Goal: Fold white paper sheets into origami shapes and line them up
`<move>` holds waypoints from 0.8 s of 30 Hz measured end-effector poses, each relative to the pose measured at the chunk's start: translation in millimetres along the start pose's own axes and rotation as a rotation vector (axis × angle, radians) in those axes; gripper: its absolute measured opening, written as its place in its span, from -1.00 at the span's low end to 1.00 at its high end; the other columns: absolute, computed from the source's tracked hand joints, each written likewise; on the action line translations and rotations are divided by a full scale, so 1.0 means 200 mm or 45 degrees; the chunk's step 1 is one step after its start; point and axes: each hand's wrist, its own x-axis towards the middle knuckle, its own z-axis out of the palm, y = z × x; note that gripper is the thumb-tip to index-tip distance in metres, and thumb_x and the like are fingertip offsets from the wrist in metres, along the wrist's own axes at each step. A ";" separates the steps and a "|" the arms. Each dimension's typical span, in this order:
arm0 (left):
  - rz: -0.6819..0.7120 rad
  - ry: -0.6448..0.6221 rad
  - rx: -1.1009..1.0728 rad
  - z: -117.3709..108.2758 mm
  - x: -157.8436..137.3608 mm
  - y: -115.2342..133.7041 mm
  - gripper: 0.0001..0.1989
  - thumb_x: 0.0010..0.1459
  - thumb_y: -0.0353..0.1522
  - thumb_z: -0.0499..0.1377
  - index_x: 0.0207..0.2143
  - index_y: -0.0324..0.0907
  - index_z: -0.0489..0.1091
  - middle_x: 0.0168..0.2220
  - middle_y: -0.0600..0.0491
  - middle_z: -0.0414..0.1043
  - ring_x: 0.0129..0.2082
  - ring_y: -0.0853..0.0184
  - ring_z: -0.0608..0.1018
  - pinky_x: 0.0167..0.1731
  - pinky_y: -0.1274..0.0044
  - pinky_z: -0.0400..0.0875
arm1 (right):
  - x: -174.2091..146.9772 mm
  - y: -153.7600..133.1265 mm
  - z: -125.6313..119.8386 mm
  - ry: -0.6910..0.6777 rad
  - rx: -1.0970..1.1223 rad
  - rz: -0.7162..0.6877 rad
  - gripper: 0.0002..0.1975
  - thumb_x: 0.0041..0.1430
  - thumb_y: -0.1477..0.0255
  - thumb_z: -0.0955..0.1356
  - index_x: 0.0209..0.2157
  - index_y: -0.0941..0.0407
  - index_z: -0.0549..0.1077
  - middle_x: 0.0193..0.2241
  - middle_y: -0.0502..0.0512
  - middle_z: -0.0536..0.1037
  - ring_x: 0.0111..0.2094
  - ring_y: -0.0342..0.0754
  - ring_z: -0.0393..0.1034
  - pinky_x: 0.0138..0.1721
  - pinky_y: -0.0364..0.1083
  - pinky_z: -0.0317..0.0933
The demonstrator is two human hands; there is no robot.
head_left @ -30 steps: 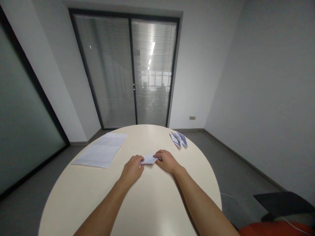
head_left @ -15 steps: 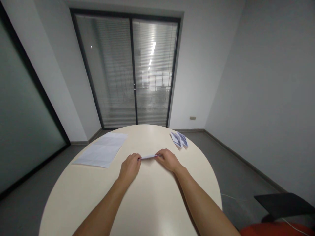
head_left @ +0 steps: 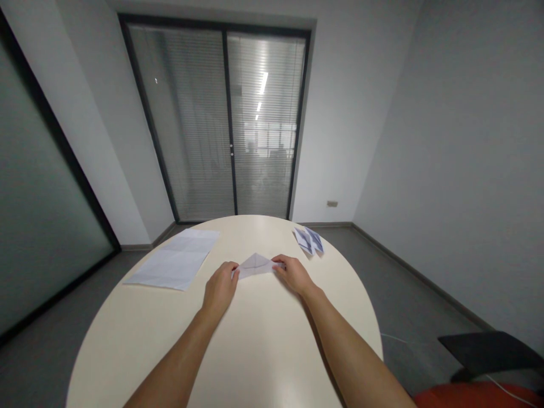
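Observation:
Between my hands, over the middle of the round table, is a small folded piece of paper [head_left: 255,266], white with a pointed top and visible crease lines. My left hand [head_left: 221,283] pinches its left end between thumb and fingers. At the right end, my right hand [head_left: 293,273] grips it the same way. The fingertips cover both ends of the paper. Whether its lower edge touches the tabletop, I cannot tell.
A large creased white sheet [head_left: 176,260] lies flat on the left of the cream round table [head_left: 238,345]. Folded paper pieces with dark printing [head_left: 309,241] lie at the far right edge. A black and red chair [head_left: 488,354] stands at the lower right.
The folded paper has tipped from nearly edge-on to showing its broad face and pointed top. My left hand has shifted slightly left, and the hands are a little farther apart.

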 end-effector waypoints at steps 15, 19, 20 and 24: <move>-0.108 0.022 -0.096 0.02 0.02 -0.06 -0.80 0.28 -0.39 0.09 -0.07 -0.14 0.42 -0.07 -0.02 0.56 -0.09 0.24 0.58 -0.11 0.47 0.39 | 0.01 0.06 0.02 0.115 0.070 0.143 -0.80 0.22 0.35 0.36 -0.21 0.09 0.61 -0.25 0.11 0.66 -0.24 0.02 0.51 -0.19 -0.08 0.25; -0.137 0.008 -0.068 0.01 0.02 -0.05 -0.81 0.28 -0.38 0.10 -0.10 -0.14 0.45 -0.08 -0.02 0.58 -0.10 0.23 0.58 -0.14 0.48 0.39 | 0.02 0.07 0.02 0.115 0.064 0.189 -0.79 0.22 0.32 0.36 -0.22 0.09 0.62 -0.27 0.11 0.66 -0.27 0.01 0.50 -0.24 -0.10 0.24; -0.139 0.000 -0.061 0.01 0.02 -0.05 -0.81 0.29 -0.38 0.10 -0.11 -0.14 0.45 -0.08 -0.02 0.58 -0.10 0.22 0.58 -0.14 0.48 0.39 | 0.02 0.07 0.03 0.114 0.055 0.203 -0.78 0.22 0.32 0.36 -0.21 0.09 0.62 -0.26 0.11 0.66 -0.27 0.00 0.50 -0.24 -0.11 0.23; -0.144 -0.023 -0.034 0.03 0.03 -0.06 -0.79 0.29 -0.39 0.10 -0.07 -0.16 0.47 -0.06 -0.03 0.58 -0.07 0.23 0.58 -0.09 0.48 0.38 | 0.02 0.08 0.03 0.097 0.003 0.253 -0.79 0.22 0.32 0.37 -0.22 0.08 0.63 -0.27 0.10 0.67 -0.27 -0.02 0.50 -0.25 -0.13 0.21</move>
